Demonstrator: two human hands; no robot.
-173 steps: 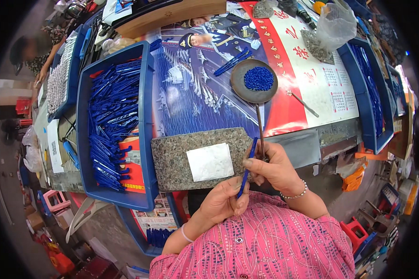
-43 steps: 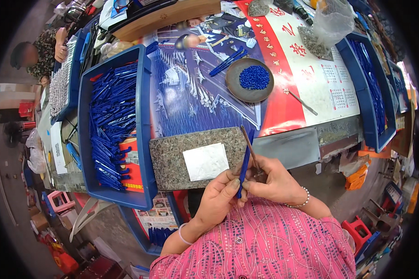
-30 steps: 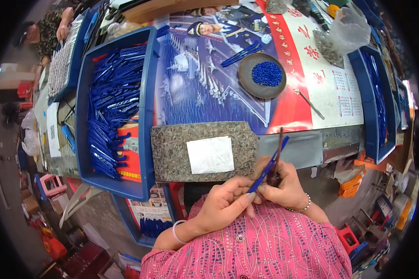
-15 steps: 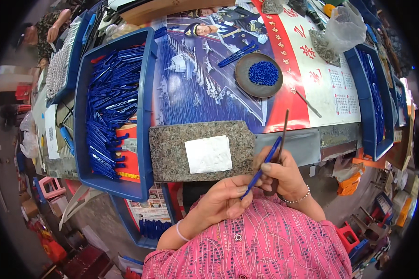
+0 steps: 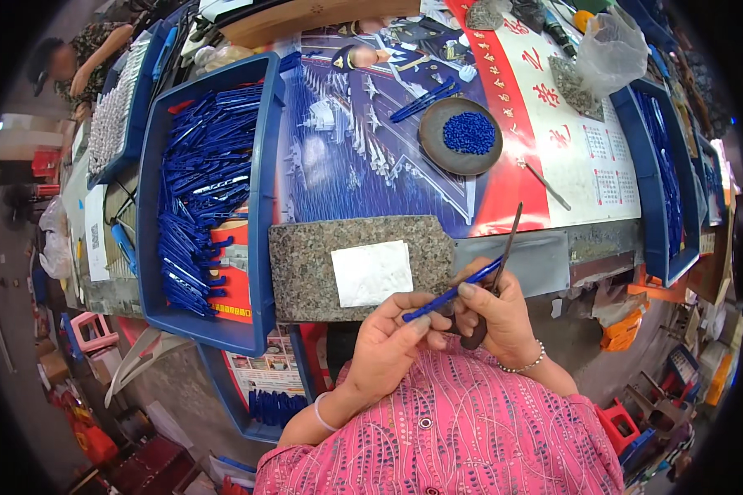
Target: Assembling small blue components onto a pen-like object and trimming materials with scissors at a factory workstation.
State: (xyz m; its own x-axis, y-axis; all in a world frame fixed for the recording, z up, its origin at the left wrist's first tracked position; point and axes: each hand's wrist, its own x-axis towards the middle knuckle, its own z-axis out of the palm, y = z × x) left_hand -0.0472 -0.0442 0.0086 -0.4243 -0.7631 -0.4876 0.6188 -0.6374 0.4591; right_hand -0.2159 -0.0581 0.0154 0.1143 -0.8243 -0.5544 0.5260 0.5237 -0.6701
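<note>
In front of my chest, both hands hold a long, slim blue plastic piece point(image 5: 450, 294). My left hand point(image 5: 388, 338) pinches its lower left end between thumb and fingers. My right hand point(image 5: 499, 318) is closed on the upper part, the thumb pressing along it. That same hand also carries a thin, dark, pointed tool point(image 5: 514, 227) that sticks up past the fingers; its thicker lower end shows below them. Just beyond the hands lies a speckled stone slab point(image 5: 305, 272) with a folded white paper point(image 5: 371, 274) on top.
Left of the slab, a blue tray point(image 5: 266, 190) holds many similar blue pieces point(image 5: 206, 165). Small blue parts point(image 5: 469, 134) fill a round brown dish point(image 5: 437, 153) on the poster. Another thin tool point(image 5: 546, 185) lies right of it. A second blue tray point(image 5: 656, 206) stands right; a co-worker's arm point(image 5: 99, 62) shows far left.
The blue piece has tilted from steep to flatter, its lower end rising leftward with my left hand. The dark tool leans further right. At the far left, the co-worker has come further into view.
</note>
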